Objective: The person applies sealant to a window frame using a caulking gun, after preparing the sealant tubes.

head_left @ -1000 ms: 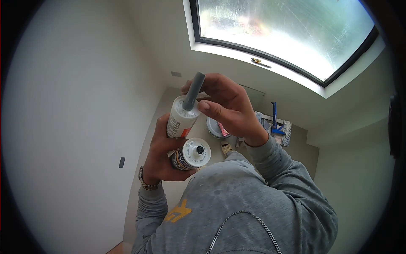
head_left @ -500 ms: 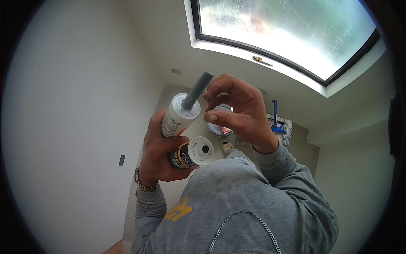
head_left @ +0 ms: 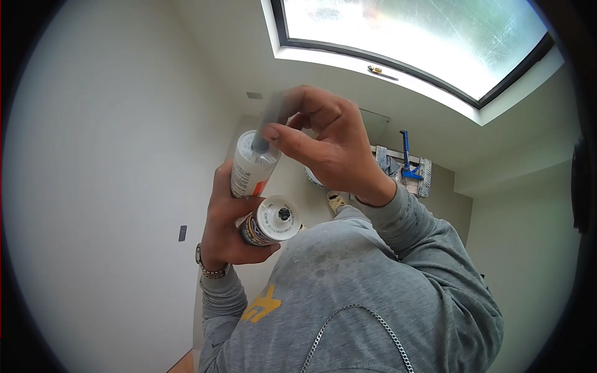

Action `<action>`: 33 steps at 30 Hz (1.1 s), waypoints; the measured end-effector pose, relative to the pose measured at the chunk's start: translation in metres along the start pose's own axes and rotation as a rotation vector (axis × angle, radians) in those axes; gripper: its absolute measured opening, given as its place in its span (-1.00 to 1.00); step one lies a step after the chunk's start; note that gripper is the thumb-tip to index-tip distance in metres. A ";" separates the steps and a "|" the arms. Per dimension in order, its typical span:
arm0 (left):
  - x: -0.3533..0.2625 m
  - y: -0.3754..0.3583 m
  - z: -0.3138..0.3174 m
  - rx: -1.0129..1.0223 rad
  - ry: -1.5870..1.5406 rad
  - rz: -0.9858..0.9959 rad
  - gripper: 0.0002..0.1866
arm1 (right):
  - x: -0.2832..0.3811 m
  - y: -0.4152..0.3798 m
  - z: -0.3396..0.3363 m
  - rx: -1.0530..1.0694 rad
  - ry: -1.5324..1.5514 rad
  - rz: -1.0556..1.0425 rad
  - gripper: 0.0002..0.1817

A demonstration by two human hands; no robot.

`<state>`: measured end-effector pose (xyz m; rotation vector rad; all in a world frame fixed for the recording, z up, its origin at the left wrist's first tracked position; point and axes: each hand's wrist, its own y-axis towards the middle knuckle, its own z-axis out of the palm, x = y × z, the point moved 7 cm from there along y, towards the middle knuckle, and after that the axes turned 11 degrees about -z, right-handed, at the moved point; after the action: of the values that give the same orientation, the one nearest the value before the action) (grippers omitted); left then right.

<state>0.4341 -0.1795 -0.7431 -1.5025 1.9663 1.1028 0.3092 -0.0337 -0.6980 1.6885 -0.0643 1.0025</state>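
Two sealant cartridges are gripped together in my left hand [head_left: 221,214]. The upper one is a white cartridge [head_left: 252,171] with an orange mark, tilted up and to the right. From its top rises a grey nozzle [head_left: 264,133], blurred at its upper end. Below it, the black-labelled cartridge [head_left: 270,221] has a white top with a dark hole in the middle and no nozzle. My right hand [head_left: 323,133] is closed around the grey nozzle, its thumb and curled fingers on either side.
On the windowsill [head_left: 348,67] beneath the large window lies a small yellow-handled tool [head_left: 379,73]. A blue caulking gun [head_left: 407,158] rests on a cluttered surface at the right. Partly behind my right hand is a round tub [head_left: 314,177] on the floor.
My right hand has moved left and closed on the grey nozzle, from beside it with fingers apart. The cartridges in my left hand have shifted slightly left.
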 end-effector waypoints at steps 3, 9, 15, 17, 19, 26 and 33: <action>0.010 0.004 -0.004 0.086 -0.134 -0.102 -0.38 | -0.010 0.002 0.007 -0.001 0.225 0.137 -0.73; 0.012 0.001 -0.005 0.041 -0.076 -0.031 -0.36 | -0.018 0.002 0.007 0.035 0.064 0.083 -0.65; 0.012 -0.001 -0.007 0.030 -0.067 -0.037 -0.38 | -0.021 0.003 0.018 -0.054 0.451 0.242 -0.55; 0.013 -0.001 -0.007 0.021 -0.090 -0.063 -0.40 | -0.016 0.005 0.020 -0.047 0.390 0.209 -0.57; 0.011 0.001 -0.010 0.019 -0.070 -0.049 -0.41 | -0.019 0.005 0.016 -0.045 0.326 0.181 -0.58; 0.013 0.001 -0.016 0.019 -0.046 -0.053 -0.43 | -0.023 0.009 0.024 0.052 0.342 0.282 -0.64; 0.012 0.001 -0.015 0.018 -0.023 -0.062 -0.44 | -0.033 0.003 0.019 0.078 0.070 0.268 -0.60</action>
<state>0.4316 -0.1987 -0.7426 -1.5242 1.8969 1.0693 0.2976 -0.0647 -0.7170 1.7443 -0.2132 1.2771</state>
